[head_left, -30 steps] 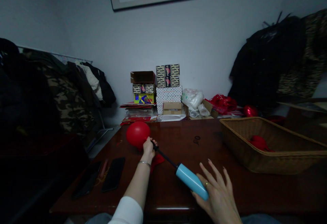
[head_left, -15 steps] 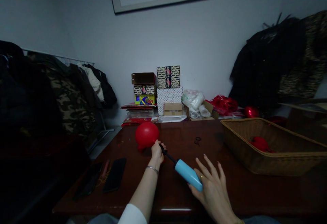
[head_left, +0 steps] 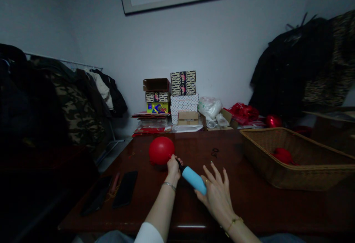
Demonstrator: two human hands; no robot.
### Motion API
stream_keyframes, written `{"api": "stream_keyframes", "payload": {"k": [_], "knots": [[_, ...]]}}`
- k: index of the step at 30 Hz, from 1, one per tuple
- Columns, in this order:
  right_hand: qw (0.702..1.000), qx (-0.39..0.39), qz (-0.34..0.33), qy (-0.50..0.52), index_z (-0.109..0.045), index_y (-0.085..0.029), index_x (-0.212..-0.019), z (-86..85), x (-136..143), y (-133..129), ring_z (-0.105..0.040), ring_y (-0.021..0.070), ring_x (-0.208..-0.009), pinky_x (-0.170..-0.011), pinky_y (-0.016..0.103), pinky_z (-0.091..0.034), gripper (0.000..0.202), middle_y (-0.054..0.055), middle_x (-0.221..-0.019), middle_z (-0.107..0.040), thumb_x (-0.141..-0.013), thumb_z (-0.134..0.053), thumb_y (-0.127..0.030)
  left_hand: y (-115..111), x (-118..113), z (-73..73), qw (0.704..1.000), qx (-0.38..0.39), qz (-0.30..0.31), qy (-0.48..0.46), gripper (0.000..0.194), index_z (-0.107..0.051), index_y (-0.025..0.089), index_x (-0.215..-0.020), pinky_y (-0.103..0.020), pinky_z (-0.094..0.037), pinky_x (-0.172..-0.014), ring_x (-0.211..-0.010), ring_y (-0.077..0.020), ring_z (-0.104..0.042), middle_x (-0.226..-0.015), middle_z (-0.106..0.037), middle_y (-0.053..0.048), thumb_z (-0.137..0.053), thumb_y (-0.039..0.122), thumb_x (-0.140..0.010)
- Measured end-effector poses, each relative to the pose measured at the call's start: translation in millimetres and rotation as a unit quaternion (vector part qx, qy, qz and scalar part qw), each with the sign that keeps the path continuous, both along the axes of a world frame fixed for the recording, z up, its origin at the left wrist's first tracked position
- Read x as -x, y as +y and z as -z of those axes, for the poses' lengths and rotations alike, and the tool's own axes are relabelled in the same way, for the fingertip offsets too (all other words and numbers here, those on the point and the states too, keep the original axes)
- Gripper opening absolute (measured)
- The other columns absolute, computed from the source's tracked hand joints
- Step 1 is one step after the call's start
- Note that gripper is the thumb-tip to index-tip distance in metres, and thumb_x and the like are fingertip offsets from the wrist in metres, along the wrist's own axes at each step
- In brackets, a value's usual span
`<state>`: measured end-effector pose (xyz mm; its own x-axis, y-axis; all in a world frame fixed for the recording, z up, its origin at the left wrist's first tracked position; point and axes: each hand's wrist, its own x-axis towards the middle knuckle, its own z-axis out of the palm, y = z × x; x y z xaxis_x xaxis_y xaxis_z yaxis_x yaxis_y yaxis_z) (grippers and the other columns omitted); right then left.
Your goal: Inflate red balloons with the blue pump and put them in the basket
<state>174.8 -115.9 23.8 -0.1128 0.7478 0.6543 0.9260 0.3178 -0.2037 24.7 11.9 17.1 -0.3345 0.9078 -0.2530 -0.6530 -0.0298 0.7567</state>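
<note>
A partly inflated red balloon [head_left: 161,150] sits just beyond my left hand [head_left: 173,168], above the brown table. My left hand is closed around the balloon's neck and the black end of a hand pump. The light-blue barrel of the balloon pump [head_left: 194,180] slopes down toward me on the right. Against its near end rests my right hand [head_left: 217,191], thumb below the barrel and the other fingers stretched up and apart. The barrel's near end is partly hidden by that palm.
A wicker basket [head_left: 299,178] holding a red balloon [head_left: 283,156] stands on the right of the table [head_left: 199,213]. Black scissors [head_left: 215,152] lie beyond my right hand. Two dark phones, one a black phone [head_left: 125,189], lie left. Stacked boxes [head_left: 184,106] stand at the back.
My right hand has pushed the blue barrel up and left toward my left hand, so the black rod between them no longer shows. The balloon has shifted slightly right and down.
</note>
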Motion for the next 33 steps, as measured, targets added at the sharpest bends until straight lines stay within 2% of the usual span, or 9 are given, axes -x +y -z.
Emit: {"api": "stream_keyframes", "payload": {"k": [5, 10, 13, 21, 29, 33], "knots": [[1.000, 0.000, -0.005, -0.031, -0.068, -0.024, -0.093, -0.4, -14, -12, -0.036, 0.0321, -0.128, -0.107, 0.058, -0.011, 0.029, 0.006, -0.126, -0.058, -0.069, -0.062, -0.039, 10, 22, -2.6, 1.000, -0.006, -0.017, 0.006, 0.017, -0.039, 0.020, -0.068, -0.019, -0.029, -0.038, -0.033, -0.0074, -0.039, -0.045, -0.040, 0.007, -0.045, 0.022, -0.083], [0.998, -0.007, -0.013, -0.068, -0.065, -0.028, -0.101, 11.6, -41, -26, -0.031, 0.0321, -0.132, -0.107, 0.059, -0.012, 0.035, 0.003, -0.132, -0.053, -0.070, -0.060, -0.042, 18, 43, -13.0, 1.000, -0.017, -0.023, 0.011, 0.015, -0.040, 0.020, -0.068, -0.019, -0.031, -0.038, -0.033, -0.0075, -0.039, -0.045, -0.040, 0.007, -0.048, 0.021, -0.080], [0.996, -0.014, -0.013, -0.083, -0.064, -0.029, -0.105, 16.5, -55, -35, -0.028, 0.0321, -0.134, -0.107, 0.060, -0.011, 0.038, 0.002, -0.135, -0.050, -0.071, -0.059, -0.046, 20, 48, -18.7, 0.999, -0.022, -0.021, 0.012, 0.014, -0.040, 0.019, -0.068, -0.019, -0.030, -0.038, -0.033, -0.0073, -0.039, -0.044, -0.039, 0.007, -0.047, 0.018, -0.080], [0.996, -0.011, 0.013, -0.085, -0.066, -0.027, -0.099, 7.3, -57, -43, -0.029, 0.0330, -0.133, -0.107, 0.059, -0.012, 0.034, 0.003, -0.135, -0.049, -0.069, -0.061, -0.042, 18, 33, -17.6, 1.000, -0.025, -0.008, 0.002, 0.015, -0.039, 0.019, -0.067, -0.018, -0.031, -0.040, -0.034, -0.0068, -0.039, -0.045, -0.039, 0.007, -0.046, 0.020, -0.081], [0.999, 0.011, 0.021, -0.029, -0.069, -0.025, -0.092, -9.9, -29, -29, -0.036, 0.0327, -0.129, -0.107, 0.058, -0.014, 0.029, 0.003, -0.130, -0.055, -0.065, -0.064, -0.035, 7, 9, -6.2, 1.000, -0.011, 0.012, -0.003, 0.014, -0.040, 0.019, -0.068, -0.019, -0.031, -0.040, -0.035, -0.0082, -0.041, -0.046, -0.042, 0.006, -0.045, 0.018, -0.082], [0.999, 0.028, 0.011, -0.025, -0.069, -0.023, -0.090, -15.1, -14, -17, -0.035, 0.0319, -0.130, -0.108, 0.057, -0.013, 0.025, 0.005, -0.128, -0.056, -0.068, -0.062, -0.033, 2, -4, -0.8, 1.000, -0.002, 0.011, -0.010, 0.017, -0.040, 0.019, -0.068, -0.020, -0.032, -0.040, -0.035, -0.0083, -0.042, -0.046, -0.042, 0.006, -0.046, 0.022, -0.084]]}}
